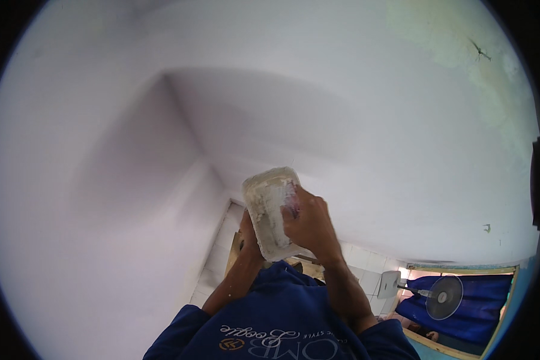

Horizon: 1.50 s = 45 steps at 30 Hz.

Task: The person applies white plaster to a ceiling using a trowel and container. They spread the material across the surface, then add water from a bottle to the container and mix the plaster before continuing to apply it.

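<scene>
A pale rectangular plastic tray [257, 183], smeared with whitish paste, is held tilted in front of my chest. My left hand [249, 236] grips it at its left side, with the fingers partly hidden behind it. Over the tray's right part, my right hand [311, 221] is closed, its fingers reaching inside against the white paste. A small reddish-purple patch shows by those fingertips; whether it belongs to a tool they hold cannot be made out.
Pale walls meet at a corner [192, 123] ahead. Wires stick out [480, 51] at the upper right. A fan [444, 297] stands out on an arm at the lower right, before a blue curtain [489, 309]. White tiles [366, 259] cover the lower wall. A dark object [539, 183] edges the right.
</scene>
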Available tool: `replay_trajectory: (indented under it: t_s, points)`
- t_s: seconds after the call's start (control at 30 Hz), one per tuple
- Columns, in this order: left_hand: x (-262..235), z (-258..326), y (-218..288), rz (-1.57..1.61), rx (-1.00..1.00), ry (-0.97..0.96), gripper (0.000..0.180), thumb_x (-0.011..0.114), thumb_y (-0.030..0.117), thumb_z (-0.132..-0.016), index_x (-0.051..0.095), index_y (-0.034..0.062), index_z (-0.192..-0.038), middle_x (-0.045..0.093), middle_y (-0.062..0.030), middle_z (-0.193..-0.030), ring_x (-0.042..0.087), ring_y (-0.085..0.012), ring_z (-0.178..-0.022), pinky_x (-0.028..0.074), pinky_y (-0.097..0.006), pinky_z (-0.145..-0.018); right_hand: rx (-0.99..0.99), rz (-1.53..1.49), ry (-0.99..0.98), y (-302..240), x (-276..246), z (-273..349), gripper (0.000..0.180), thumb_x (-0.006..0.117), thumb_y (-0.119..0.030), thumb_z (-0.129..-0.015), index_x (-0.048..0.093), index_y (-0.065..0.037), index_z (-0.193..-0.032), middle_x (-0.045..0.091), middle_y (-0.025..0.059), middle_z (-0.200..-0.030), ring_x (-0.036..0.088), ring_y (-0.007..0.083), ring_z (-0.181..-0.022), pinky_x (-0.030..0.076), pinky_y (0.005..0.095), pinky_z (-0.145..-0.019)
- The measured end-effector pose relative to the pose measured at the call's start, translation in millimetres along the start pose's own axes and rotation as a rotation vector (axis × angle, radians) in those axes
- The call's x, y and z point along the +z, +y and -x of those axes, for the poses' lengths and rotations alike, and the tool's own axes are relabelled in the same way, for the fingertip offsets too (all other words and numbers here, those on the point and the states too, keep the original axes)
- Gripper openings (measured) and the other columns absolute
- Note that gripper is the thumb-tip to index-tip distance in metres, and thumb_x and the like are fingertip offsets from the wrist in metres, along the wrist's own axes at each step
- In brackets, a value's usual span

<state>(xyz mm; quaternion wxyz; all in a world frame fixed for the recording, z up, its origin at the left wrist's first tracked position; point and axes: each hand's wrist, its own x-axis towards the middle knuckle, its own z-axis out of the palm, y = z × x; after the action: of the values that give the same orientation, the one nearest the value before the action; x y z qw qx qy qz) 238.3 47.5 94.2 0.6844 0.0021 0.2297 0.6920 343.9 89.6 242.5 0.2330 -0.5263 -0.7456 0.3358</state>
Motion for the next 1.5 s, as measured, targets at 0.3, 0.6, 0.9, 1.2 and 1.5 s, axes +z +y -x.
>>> replay_trajectory:
  t_s: [0.3,0.6,0.9,1.2,1.5]
  points:
    - [10,8,8,0.056,-0.042,-0.031,0.060,0.028,0.047,-0.105,0.047,0.0047,-0.143,0.060,-0.0179,-0.132,0.063,-0.0317,-0.116,0.055,-0.045,-0.099,0.064,-0.123,-0.010,-13,-13,3,0.032,0.066,-0.007,-0.082,0.063,0.007,-0.111,0.068,0.0288,-0.086,0.068,0.0467,-0.082,0.054,0.0476,-0.076]
    - [-1,1,0,0.075,-0.024,-0.130,0.061,0.027,0.048,-0.105,0.048,0.0048,-0.143,0.061,-0.0171,-0.131,0.064,-0.0305,-0.115,0.056,-0.045,-0.098,-0.050,0.089,-0.008,7,10,0,0.022,0.064,-0.002,-0.085,0.063,0.007,-0.105,0.071,0.0188,-0.080,0.071,0.0268,-0.069,0.054,0.0380,-0.068]
    - [28,8,11,0.091,-0.028,-0.046,0.060,0.028,0.048,-0.106,0.048,0.0050,-0.142,0.062,-0.0164,-0.129,0.066,-0.0302,-0.111,0.059,-0.043,-0.094,0.024,-0.041,0.046,-15,-34,1,0.017,0.065,-0.005,-0.084,0.062,0.005,-0.098,0.066,0.0204,-0.076,0.066,0.0315,-0.070,0.051,0.0411,-0.066]
    - [17,6,5,0.053,0.010,-0.095,0.061,0.028,0.049,-0.105,0.048,0.0044,-0.142,0.061,-0.0180,-0.130,0.066,-0.0307,-0.112,0.059,-0.045,-0.093,0.066,-0.036,-0.084,10,-8,-6,0.024,0.066,-0.011,-0.083,0.064,0.006,-0.100,0.068,0.0250,-0.081,0.068,0.0411,-0.078,0.051,0.0481,-0.075]
    - [15,-1,7,0.145,0.009,-0.149,0.061,0.028,0.049,-0.105,0.047,0.0059,-0.143,0.060,-0.0172,-0.132,0.064,-0.0315,-0.116,0.057,-0.046,-0.096,0.106,0.113,0.015,-16,-37,-5,0.015,0.065,-0.013,-0.083,0.063,0.001,-0.089,0.067,0.0241,-0.079,0.065,0.0457,-0.076,0.051,0.0503,-0.071]
